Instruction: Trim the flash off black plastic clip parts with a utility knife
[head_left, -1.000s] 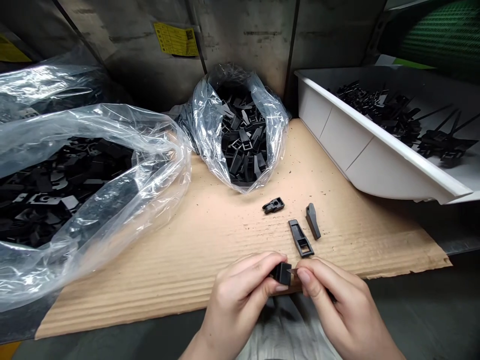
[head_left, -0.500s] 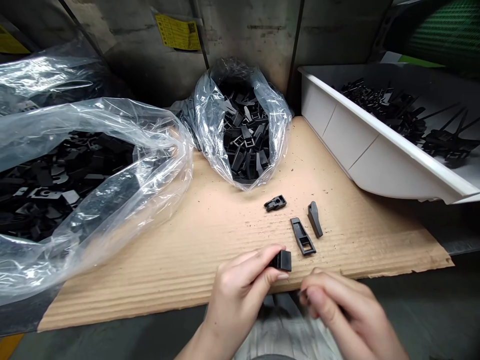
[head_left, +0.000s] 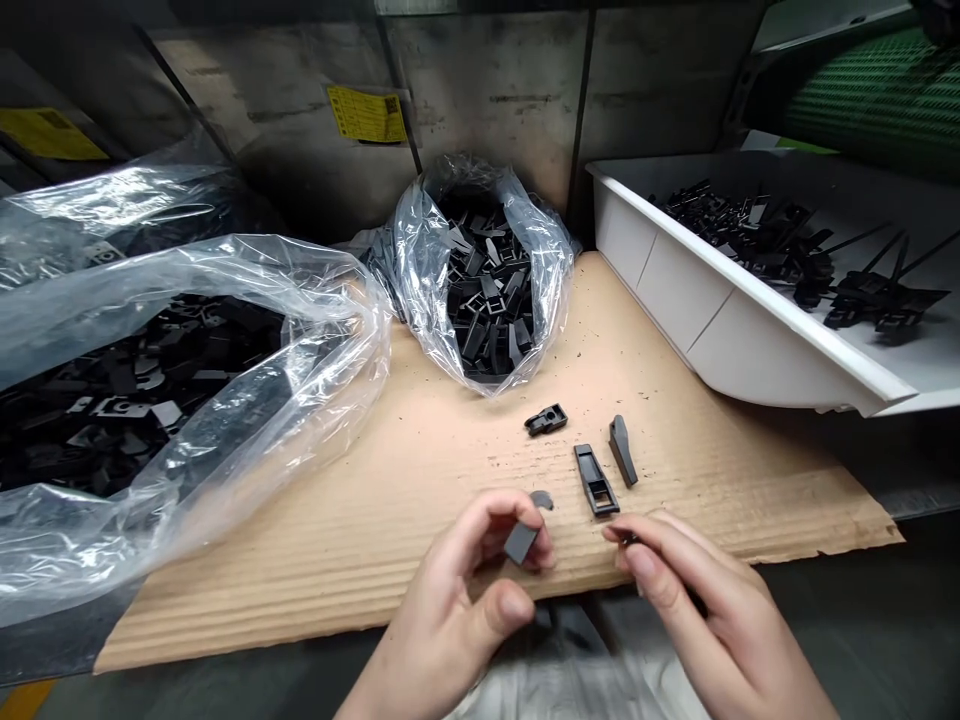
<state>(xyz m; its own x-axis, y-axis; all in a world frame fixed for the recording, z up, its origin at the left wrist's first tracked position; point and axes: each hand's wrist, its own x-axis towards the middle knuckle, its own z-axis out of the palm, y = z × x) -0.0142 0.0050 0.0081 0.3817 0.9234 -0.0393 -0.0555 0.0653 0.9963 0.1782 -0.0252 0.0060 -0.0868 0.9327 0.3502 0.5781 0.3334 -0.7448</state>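
Observation:
My left hand [head_left: 465,600] curls its fingers around a black plastic part [head_left: 521,543], with the thumb lifted off it. A rounded grey tip [head_left: 541,498] shows just beyond those fingers; whether it belongs to the same part I cannot tell. To the right, my right hand [head_left: 705,600] pinches a small dark piece [head_left: 628,538] between thumb and fingers, mostly hidden. Beyond the hands, a black frame-like part [head_left: 596,482] with a square opening lies on the cardboard [head_left: 337,560]. Beside it are a narrow tapered part [head_left: 622,452] and a smaller black part [head_left: 546,420].
A clear plastic bag [head_left: 555,290] of black parts stands at the back, and a larger open bag [head_left: 330,400] of black pieces lies at left. At right, a white bin [head_left: 720,310] holds black assemblies with long stems. A green mesh surface [head_left: 885,100] is above it.
My left hand has turned the black part and raised its thumb from it. My right hand has risen slightly, still pinching the small piece. The whole view has shifted a little.

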